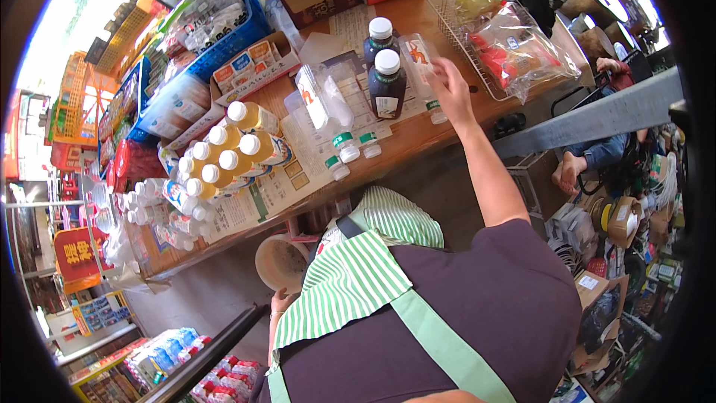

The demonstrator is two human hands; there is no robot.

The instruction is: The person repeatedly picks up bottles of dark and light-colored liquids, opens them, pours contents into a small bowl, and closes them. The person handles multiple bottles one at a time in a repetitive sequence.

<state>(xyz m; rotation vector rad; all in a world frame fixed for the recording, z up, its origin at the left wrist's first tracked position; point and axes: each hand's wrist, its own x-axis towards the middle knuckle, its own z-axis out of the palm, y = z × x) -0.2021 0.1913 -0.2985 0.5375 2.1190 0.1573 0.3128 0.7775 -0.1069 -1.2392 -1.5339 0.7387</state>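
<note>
My right hand point(449, 87) is at an empty clear plastic bottle point(415, 61) with a green neck band, lying on the wooden table; whether the fingers grip it cannot be told. Just left of it stand two dark-filled bottles point(387, 89) with white caps. More empty clear bottles point(320, 98) lie on newspaper point(291, 190), their white caps towards the table's near edge. Farther left stand several amber-filled bottles point(257, 145) with white caps. Low down, my left hand point(281, 300) is beside a pale round bucket point(281, 263), its fingers partly hidden.
A wire basket point(492, 92) with plastic-wrapped goods is at the table's right. Blue baskets point(224, 39), a carton of small packs point(263, 70) and clear bottles point(173, 212) occupy the left. A metal beam point(598, 115) crosses at right; beyond it are another person's bare feet point(570, 170).
</note>
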